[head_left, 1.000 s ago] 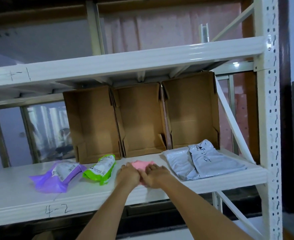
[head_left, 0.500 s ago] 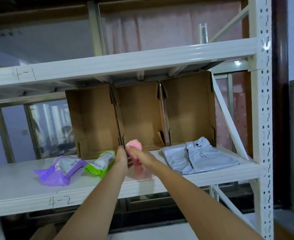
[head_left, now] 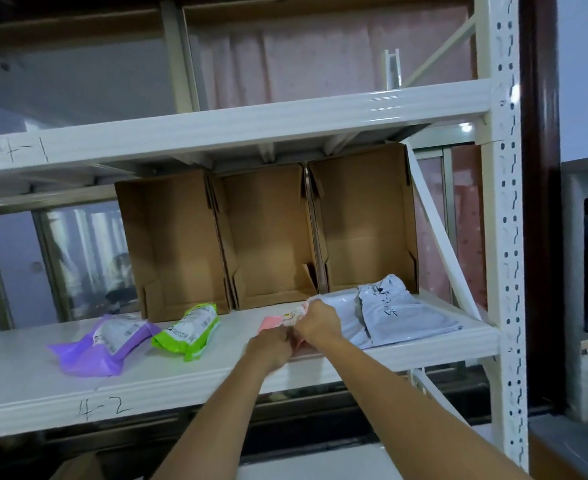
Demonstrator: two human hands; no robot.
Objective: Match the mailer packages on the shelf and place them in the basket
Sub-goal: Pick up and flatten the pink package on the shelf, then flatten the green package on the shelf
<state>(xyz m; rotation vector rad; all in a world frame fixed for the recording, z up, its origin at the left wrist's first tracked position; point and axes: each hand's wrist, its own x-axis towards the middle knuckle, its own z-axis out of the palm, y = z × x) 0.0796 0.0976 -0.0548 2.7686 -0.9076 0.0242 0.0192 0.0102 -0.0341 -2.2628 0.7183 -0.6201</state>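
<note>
The pink mailer (head_left: 272, 322), held up off the board half a second ago, is back down at shelf level with both hands bunched on it. I judge the person is sorting or pairing the pink pieces, not carrying them off yet. No basket is in view.

On the left of the shelf (head_left: 26, 372) lies the purple mailer (head_left: 103, 344), and just right of it the green mailer (head_left: 188, 330), apart from each other and untouched, both where they were a second ago.

Next comes the left hand (head_left: 268, 346), fingers curled, gripping the near edge of the pink mailer, which shows just beyond its knuckles. The right hand (head_left: 318, 323) touches the left and pinches the pink mailer's far-right end, where a label shows (head_left: 294, 311). Whether one or two pink packages are held, I cannot tell.

Right of the hands lie the grey mailers (head_left: 399, 317), overlapping, just beside the right hand. Behind everything stand three open cardboard boxes (head_left: 271, 233).
</note>
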